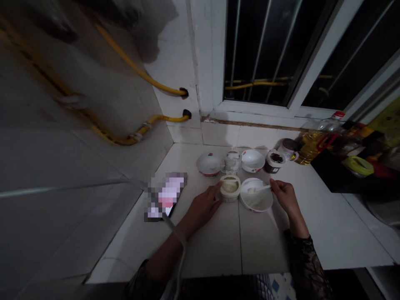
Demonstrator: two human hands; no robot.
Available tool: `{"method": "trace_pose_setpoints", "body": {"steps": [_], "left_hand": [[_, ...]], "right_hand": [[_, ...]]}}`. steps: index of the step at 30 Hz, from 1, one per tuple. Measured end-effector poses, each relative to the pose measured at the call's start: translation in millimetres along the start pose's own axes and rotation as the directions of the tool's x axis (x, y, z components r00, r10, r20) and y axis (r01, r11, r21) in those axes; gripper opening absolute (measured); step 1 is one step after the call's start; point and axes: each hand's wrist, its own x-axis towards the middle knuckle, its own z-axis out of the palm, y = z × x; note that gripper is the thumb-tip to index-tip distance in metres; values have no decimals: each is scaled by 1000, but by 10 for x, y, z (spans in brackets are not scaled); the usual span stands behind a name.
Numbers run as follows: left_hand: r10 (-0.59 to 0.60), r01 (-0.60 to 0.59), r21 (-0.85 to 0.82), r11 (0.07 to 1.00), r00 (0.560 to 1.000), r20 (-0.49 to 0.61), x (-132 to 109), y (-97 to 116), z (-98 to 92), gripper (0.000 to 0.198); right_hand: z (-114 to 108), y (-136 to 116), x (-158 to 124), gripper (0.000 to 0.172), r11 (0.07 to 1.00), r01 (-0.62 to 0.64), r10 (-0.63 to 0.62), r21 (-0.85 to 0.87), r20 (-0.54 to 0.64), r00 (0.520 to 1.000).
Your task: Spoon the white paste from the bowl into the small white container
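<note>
My right hand (283, 195) pinches the handle of a white spoon (261, 188). The spoon's head, with a little pale stuff on it, is over a white bowl (256, 204) holding something whitish. My left hand (204, 204) has its fingers and thumb against the left side of a small white-rimmed jar (230, 196), which stands upright just left of that bowl. Pale contents show in the jar's open top. Behind them are a second white bowl (208, 164), a clear container (231, 160) with white contents, and a third bowl (252, 161).
At the back right stand a dark-labelled jar (275, 161), a lidded jar (288, 150) and an oil bottle (309, 146) beside a black box (331, 173) of packets. A lit phone (167, 196) lies left; a grey cable (175, 231) crosses before it. Yellow pipes (134, 68) run along the wall.
</note>
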Motion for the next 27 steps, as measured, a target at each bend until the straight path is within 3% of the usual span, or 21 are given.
{"method": "trace_pose_setpoints", "body": {"steps": [10, 13, 16, 18, 19, 22, 24, 26, 27], "left_hand": [[-13, 13, 8, 1000, 1000, 11, 1, 4, 1, 57], [-10, 10, 14, 1000, 1000, 13, 2, 6, 0, 56], [-16, 16, 25, 1000, 1000, 5, 2, 6, -2, 56], [-22, 22, 24, 999, 1000, 9, 2, 10, -6, 55], [-24, 24, 22, 999, 1000, 11, 2, 12, -8, 55], [-19, 18, 10, 1000, 1000, 10, 0, 10, -6, 54], [-8, 8, 3, 1000, 1000, 1, -1, 0, 3, 53], [-4, 4, 4, 1000, 1000, -5, -2, -13, 14, 54], [-5, 5, 6, 1000, 1000, -5, -1, -17, 18, 54]], "right_hand": [[50, 13, 19, 61, 999, -25, 28, 40, -66, 997], [111, -49, -1, 61, 998, 28, -21, 59, -107, 994], [216, -153, -58, 58, 988, 152, -148, 1, -212, 966], [304, -235, -111, 53, 945, 307, -327, -112, -302, 895], [349, -276, -138, 49, 893, 405, -448, -196, -315, 837], [462, -380, -205, 36, 600, 666, -782, -444, -150, 604], [499, -421, -229, 29, 422, 735, -874, -531, -23, 485], [496, -427, -234, 26, 371, 732, -895, -572, -9, 446], [479, -416, -228, 25, 388, 719, -891, -576, -34, 453]]}}
